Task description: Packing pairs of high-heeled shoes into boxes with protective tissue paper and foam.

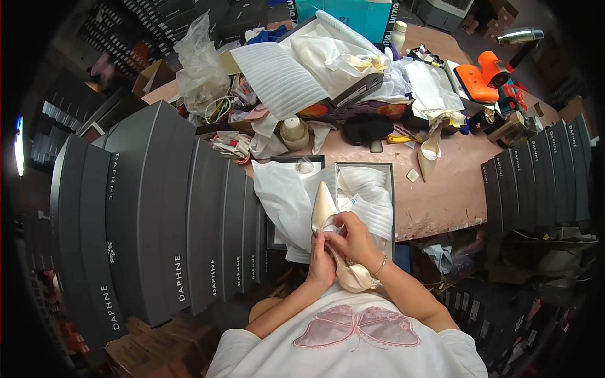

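Hands gripped a cream pointed shoe (331,236) together, left hand (321,261) at seven o'clock, right hand (356,239) curled above, toe pointing toward twelve.

Pretty even indoor light from overhead, bright on the pink table (441,189) and the white wrapping paper (283,195), shadows soft. Corners go totally black from the fisheye and the grey boxes (157,208) bow hard on the left. Center's sharp, edges get mushy, small blown-out glare at far left
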Available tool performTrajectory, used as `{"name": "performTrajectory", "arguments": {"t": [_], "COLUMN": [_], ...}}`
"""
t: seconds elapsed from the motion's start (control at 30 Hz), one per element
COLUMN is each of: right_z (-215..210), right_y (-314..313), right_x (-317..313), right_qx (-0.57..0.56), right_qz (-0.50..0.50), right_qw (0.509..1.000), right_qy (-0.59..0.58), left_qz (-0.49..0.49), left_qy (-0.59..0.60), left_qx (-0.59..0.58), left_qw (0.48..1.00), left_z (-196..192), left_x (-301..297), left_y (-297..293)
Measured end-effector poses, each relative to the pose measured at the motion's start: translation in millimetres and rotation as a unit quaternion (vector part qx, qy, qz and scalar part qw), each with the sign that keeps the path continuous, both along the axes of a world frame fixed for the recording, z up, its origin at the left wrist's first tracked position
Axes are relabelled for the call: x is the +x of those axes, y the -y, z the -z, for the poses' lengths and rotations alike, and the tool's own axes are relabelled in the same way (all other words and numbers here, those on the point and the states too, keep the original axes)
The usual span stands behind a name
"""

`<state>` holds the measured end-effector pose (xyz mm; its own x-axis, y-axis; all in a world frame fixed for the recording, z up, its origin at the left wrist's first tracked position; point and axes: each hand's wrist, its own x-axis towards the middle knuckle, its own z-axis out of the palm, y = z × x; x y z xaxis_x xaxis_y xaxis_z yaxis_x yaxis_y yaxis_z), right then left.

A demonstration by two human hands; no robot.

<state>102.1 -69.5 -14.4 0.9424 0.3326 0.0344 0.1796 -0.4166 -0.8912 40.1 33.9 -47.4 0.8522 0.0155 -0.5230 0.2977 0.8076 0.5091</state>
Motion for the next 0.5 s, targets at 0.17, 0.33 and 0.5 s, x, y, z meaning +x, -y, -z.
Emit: {"name": "performTrajectory", "arguments": {"t": [0.17, 0.33, 0.5], "right_z": [2, -4, 12], "right_y": [13, 15, 7], "right_x": [-4, 15, 13], "right_qx": [-0.040, -0.036, -0.030], "right_qz": [-0.071, -0.005, -0.042], "right_qw": [0.996, 0.994, 0.998], "right_qy": [0.035, 0.098, -0.021], "left_qz": [0.045, 0.145, 0.141], "left_qy": [-0.036, -0.053, -0.029], "left_qx": [-0.101, -0.039, 0.049], "left_qw": [0.993, 0.987, 0.988], "left_z": [-15, -27, -26], "left_x": [-5, -8, 0], "left_y": [-4, 1, -3]}}
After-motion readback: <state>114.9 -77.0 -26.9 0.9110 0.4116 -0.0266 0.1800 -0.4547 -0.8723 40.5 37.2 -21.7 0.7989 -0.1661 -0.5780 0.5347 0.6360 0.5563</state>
